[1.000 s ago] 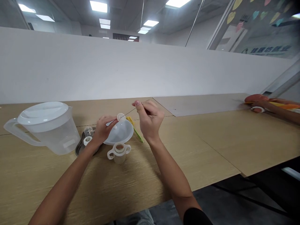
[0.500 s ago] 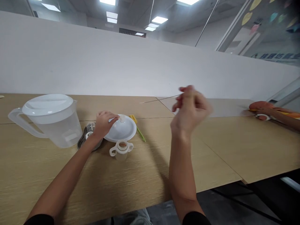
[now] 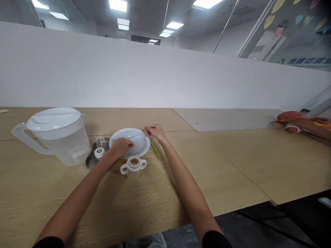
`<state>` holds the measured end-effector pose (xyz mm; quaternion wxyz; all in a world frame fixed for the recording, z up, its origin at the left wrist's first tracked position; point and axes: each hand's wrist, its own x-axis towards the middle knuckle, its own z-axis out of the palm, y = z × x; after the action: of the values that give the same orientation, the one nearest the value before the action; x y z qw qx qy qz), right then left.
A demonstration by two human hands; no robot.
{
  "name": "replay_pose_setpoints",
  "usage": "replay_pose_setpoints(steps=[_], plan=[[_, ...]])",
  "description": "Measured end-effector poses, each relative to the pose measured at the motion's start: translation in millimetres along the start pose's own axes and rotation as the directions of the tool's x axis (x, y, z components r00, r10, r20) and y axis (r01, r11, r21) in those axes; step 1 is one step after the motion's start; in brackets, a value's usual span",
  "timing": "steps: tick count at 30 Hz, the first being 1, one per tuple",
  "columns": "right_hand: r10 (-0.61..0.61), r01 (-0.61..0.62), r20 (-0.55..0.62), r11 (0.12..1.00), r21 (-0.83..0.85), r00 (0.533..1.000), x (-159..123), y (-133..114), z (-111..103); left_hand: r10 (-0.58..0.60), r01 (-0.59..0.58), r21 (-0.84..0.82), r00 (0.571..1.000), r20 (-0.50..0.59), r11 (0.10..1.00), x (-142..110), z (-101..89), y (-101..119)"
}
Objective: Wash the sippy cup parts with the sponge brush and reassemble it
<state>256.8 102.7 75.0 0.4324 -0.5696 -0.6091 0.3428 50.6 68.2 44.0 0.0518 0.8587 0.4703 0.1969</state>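
Observation:
My left hand (image 3: 122, 147) is closed, its fingertips low inside a shallow white bowl (image 3: 141, 151); what they pinch is hidden from me. Above the bowl's right rim, my right hand (image 3: 154, 132) is closed in a pinch on a thin wire-like stick (image 3: 136, 134). The stick slants down over the bowl towards my left fingers. In front of the bowl stands a translucent cup with two white handles (image 3: 133, 167). A green-handled brush (image 3: 155, 148) with a yellow head lies beside the bowl, partly behind my right hand.
A large lidded plastic pitcher (image 3: 63, 137) stands at the left. Between it and the bowl, a kidney-shaped metal tray (image 3: 89, 161) holds a white ring-shaped cap (image 3: 99, 153) and a clear dome (image 3: 100, 141). At the far right, another person's hand (image 3: 301, 124) rests near orange items.
My right hand has come down and left to the bowl, bringing the thin stick over it. My left hand has lowered into the bowl; the small clear piece by its fingertips is now hidden.

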Motion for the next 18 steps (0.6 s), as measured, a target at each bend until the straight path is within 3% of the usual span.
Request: replay_pose_setpoints(steps=[2, 5, 9, 11, 14, 16, 18], plan=[[-0.009, 0.003, -0.025, 0.977, -0.214, 1.0, -0.3, 7.7, 0.2, 0.014, -0.012, -0.069, 0.999, 0.029, 0.998, -0.4, -1.9, 3.3], [-0.059, 0.012, -0.077, 0.863, -0.505, 0.995, -4.2, 13.1, 3.6, 0.012, -0.008, -0.2, 1.0, 0.02, 0.98, -0.1, -12.6, 5.8], [-0.184, 0.06, -0.109, 0.724, -0.688, 0.977, -14.0, -1.6, 8.1, -0.044, 0.005, -0.421, 0.996, -0.083, 0.907, 0.0, -35.1, 11.7], [-0.335, 0.168, -0.113, 0.702, -0.692, 0.935, -25.8, -22.6, 6.9, -0.07, -0.007, -0.546, 0.99, -0.12, 0.838, -2.2, -47.9, 19.3], [-0.526, 0.429, -0.079, 0.763, -0.484, 0.847, -59.0, -65.5, 1.5, -0.102, -0.035, -0.659, 0.98, -0.168, 0.752, -10.3, -68.7, 35.9], [-0.584, 0.543, 0.014, 0.746, -0.386, 0.812, -88.1, -92.8, -2.7, -0.087, -0.064, -0.679, 0.979, -0.187, 0.731, -18.2, -82.9, 47.0], [-0.615, 0.593, 0.098, 0.687, -0.42, 0.782, -115.9, -113.1, -6.5, -0.034, -0.1, -0.673, 0.983, -0.183, 0.733, -26.1, -95.0, 55.2]])
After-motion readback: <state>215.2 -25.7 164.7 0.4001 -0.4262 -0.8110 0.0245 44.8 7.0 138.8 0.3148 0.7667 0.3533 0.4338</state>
